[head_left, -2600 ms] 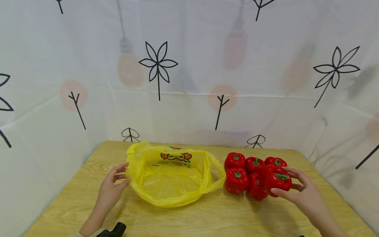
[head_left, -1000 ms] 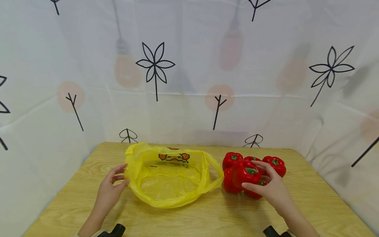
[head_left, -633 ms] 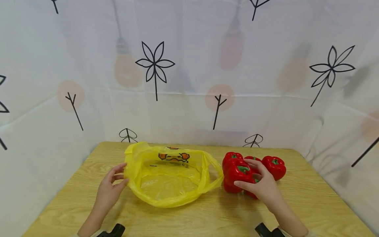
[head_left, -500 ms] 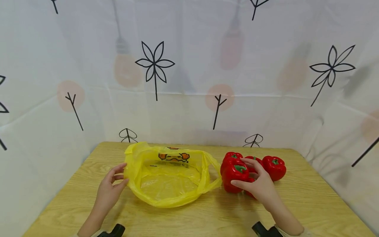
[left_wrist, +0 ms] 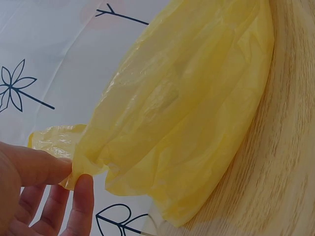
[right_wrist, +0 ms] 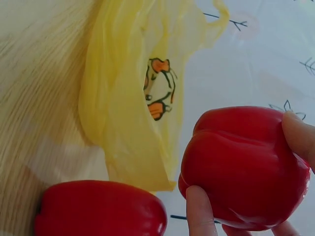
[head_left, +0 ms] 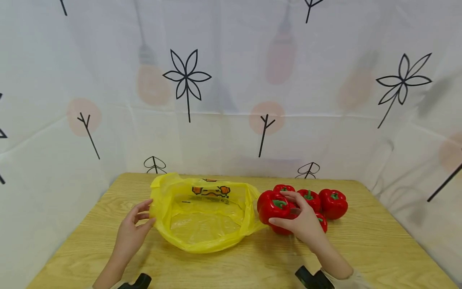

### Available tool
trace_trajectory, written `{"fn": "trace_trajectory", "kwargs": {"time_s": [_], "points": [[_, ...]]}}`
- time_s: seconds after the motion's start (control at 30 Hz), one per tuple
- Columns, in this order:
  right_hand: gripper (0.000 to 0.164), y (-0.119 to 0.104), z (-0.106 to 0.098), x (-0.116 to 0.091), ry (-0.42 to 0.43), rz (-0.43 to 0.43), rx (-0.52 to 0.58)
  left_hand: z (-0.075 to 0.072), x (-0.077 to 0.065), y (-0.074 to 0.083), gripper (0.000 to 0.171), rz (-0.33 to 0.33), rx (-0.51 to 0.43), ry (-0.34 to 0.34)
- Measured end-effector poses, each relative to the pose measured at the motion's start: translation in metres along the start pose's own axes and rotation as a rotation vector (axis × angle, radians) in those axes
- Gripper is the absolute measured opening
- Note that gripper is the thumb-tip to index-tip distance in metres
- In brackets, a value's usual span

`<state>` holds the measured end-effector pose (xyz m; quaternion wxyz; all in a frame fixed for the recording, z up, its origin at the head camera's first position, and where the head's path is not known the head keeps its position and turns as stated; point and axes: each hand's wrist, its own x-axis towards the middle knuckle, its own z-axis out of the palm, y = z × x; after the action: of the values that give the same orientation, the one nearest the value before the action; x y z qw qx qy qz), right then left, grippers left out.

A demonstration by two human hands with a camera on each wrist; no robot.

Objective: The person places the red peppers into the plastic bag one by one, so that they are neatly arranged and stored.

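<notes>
Behind everything, a white sheet (head_left: 231, 80) with line-drawn flowers and faint pinkish blobs. Below it, a wooden table (head_left: 234, 271), light grain, across the lower part of the head view. On the table, left of centre: yellow bag (head_left: 195, 245), thin plastic, crumpled, mouth spread toward the camera. Right of the bag, a cluster of five loose peppers (head_left: 333, 204), red, sitting close together on the wood; one partly hidden under the right hand's load. Left hand (head_left: 131, 230) at the bag's left edge, narrow grip: thumb and fingers pinch the plastic, clear in the left wrist view. Right hand (head_left: 304, 222) curls thumb and fingers round one red pepper, holding it above the table. That held pepper (head_left: 270, 206) is just beside the bag's right side, outside the mouth, in front of the loose ones. Orange-and-black print (head_left: 211, 190) on the bag's far wall. Black wrist device (head_left: 314, 279) below the right hand. Smallest: green stem (head_left: 280, 204), held pepper, facing the camera.
</notes>
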<state>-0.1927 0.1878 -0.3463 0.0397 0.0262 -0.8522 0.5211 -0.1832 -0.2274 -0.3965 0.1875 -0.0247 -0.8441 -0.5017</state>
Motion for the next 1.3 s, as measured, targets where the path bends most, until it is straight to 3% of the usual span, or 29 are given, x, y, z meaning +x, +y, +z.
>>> {"fn": "trace_trajectory", "kwargs": {"time_s": [0.7,1.3], "points": [[0.071,-0.006,0.035,0.014,-0.029,-0.084,-0.006,0.001,0.000,0.001,0.047,-0.010,0.005,-0.006],[0.069,-0.021,0.062,0.022,-0.064,-0.086,0.057,0.001,0.000,0.003,0.047,-0.007,0.006,-0.001]]}}
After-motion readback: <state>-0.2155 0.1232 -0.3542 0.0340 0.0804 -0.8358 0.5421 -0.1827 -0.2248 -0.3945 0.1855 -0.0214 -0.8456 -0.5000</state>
